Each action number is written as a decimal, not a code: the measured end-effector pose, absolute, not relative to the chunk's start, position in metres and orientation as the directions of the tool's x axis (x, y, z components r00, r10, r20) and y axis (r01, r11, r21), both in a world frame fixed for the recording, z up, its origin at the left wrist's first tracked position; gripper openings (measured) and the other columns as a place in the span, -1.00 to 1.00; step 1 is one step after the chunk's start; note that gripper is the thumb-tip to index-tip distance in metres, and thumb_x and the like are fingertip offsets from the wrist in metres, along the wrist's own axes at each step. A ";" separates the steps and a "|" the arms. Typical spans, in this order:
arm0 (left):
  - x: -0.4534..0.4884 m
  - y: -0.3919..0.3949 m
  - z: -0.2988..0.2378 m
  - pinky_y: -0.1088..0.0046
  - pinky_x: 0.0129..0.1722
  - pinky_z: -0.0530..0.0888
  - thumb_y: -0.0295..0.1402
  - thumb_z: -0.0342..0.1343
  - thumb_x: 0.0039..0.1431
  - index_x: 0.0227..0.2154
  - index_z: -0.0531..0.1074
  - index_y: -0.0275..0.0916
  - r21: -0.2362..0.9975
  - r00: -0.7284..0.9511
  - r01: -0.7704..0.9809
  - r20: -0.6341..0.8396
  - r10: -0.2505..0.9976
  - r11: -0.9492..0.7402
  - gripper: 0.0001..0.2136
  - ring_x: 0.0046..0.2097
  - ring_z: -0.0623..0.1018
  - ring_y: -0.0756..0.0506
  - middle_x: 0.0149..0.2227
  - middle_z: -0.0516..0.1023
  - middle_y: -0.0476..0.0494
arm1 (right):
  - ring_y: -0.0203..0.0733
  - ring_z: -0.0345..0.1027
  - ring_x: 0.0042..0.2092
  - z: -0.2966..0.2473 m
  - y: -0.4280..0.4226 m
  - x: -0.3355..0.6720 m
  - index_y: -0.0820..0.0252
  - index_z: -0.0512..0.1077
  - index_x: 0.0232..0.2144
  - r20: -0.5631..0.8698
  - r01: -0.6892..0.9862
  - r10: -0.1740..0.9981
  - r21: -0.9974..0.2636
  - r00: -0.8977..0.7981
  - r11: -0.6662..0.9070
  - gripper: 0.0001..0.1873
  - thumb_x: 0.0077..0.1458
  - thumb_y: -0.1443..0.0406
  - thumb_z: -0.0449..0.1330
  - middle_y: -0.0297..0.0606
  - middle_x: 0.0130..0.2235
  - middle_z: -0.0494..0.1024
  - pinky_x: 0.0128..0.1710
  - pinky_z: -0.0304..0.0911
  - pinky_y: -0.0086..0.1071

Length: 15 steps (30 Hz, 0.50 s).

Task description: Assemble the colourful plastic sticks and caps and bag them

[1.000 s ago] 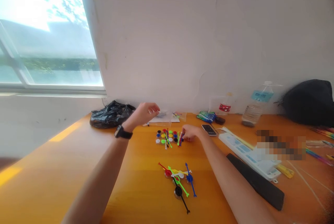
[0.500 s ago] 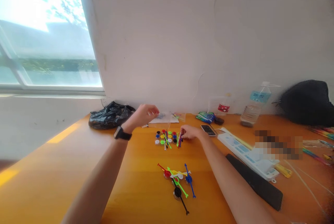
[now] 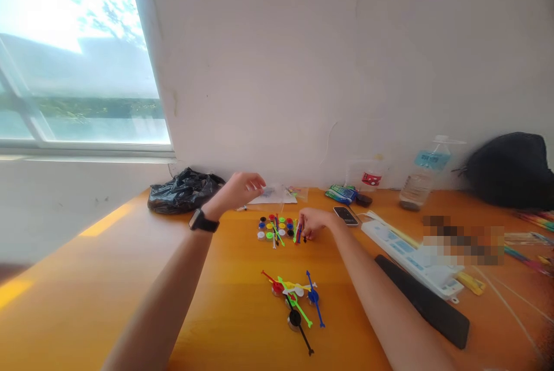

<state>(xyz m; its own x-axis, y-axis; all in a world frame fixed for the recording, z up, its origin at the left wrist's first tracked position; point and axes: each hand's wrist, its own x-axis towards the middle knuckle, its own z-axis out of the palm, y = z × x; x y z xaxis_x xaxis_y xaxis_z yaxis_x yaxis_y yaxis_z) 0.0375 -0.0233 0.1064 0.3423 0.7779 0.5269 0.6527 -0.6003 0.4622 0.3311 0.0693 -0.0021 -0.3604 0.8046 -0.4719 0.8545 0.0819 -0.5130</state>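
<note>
My right hand (image 3: 312,222) is low over the table, its fingers pinched on a small black arrow (image 3: 304,239). Just left of those fingers a blue arrow (image 3: 299,235) and a green arrow (image 3: 295,231) stand side by side. Colored round caps sit in rows, among them a white cap (image 3: 261,236) and a yellow cap (image 3: 282,226), with several arrows lying across them. My left hand (image 3: 242,187) hovers behind and left of the rows, fingers loosely apart and nothing visible in them. Nearer me lie assembled spinners, including a black spinner (image 3: 294,319) and a blue spinner (image 3: 313,297).
A black plastic bag (image 3: 184,192) lies at the back left. To the right are a phone (image 3: 345,216), a white power strip (image 3: 407,253), a long black object (image 3: 426,304) and a plastic bottle (image 3: 418,183). Clear plastic bags (image 3: 274,195) lie by the wall.
A black arrow now shows under my right fingers, beside the blue arrow, which sits slightly further left. My left hand stays nearly in place.
</note>
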 end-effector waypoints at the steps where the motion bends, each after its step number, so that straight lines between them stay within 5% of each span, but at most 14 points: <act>1: 0.038 -0.024 0.106 0.44 -0.25 0.53 -0.32 0.18 0.19 -0.25 0.64 -0.21 0.464 0.344 0.650 0.526 0.778 -0.602 -0.84 -0.28 0.64 -0.09 -0.35 0.68 -0.10 | -0.12 0.61 -0.36 -0.003 0.068 0.328 0.19 0.49 -0.38 -0.465 0.849 0.804 -0.521 -0.371 0.090 -0.65 -0.19 0.30 0.55 -0.39 -0.54 0.59 -0.35 0.49 -0.44; 9: 0.039 -0.029 0.110 0.45 -0.25 0.56 -0.38 0.16 0.18 -0.23 0.58 -0.21 0.513 0.337 0.595 0.540 0.771 -0.619 -0.86 -0.26 0.65 -0.08 -0.28 0.69 -0.12 | -0.08 0.60 -0.22 0.022 0.058 0.329 0.21 0.47 -0.22 -0.221 0.830 0.908 -0.520 -0.357 0.200 -0.75 0.06 0.34 0.42 -0.24 -0.33 0.64 -0.21 0.45 -0.38; 12: 0.039 -0.032 0.113 0.46 -0.28 0.57 -0.34 0.20 0.18 -0.14 0.51 -0.21 0.619 0.334 0.499 0.509 0.793 -0.607 -0.81 -0.27 0.66 -0.08 -0.22 0.68 -0.15 | -0.09 0.51 0.03 0.047 0.051 0.329 0.18 0.44 -0.07 -0.029 0.777 0.929 -0.559 -0.368 0.290 -0.80 0.35 0.20 0.19 -0.11 -0.01 0.62 -0.01 0.39 -0.37; 15: 0.038 -0.035 0.117 0.44 -0.25 0.59 -0.30 0.28 0.17 -0.03 0.44 -0.21 0.731 0.357 0.366 0.461 0.812 -0.576 -0.68 -0.23 0.67 -0.09 -0.20 0.69 -0.17 | -0.14 0.48 0.09 0.072 0.038 0.321 0.13 0.39 0.05 0.119 0.569 0.884 -0.724 -0.453 0.389 -0.59 0.49 0.04 -0.11 -0.14 0.10 0.57 0.04 0.39 -0.38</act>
<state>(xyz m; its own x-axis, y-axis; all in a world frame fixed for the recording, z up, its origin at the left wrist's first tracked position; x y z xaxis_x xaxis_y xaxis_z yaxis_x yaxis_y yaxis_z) 0.0382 -0.0352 0.1167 0.3574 0.8122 0.4611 0.3661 -0.5760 0.7309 0.3209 0.0383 0.0716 -0.4527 0.8836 0.1192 0.5691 0.3893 -0.7243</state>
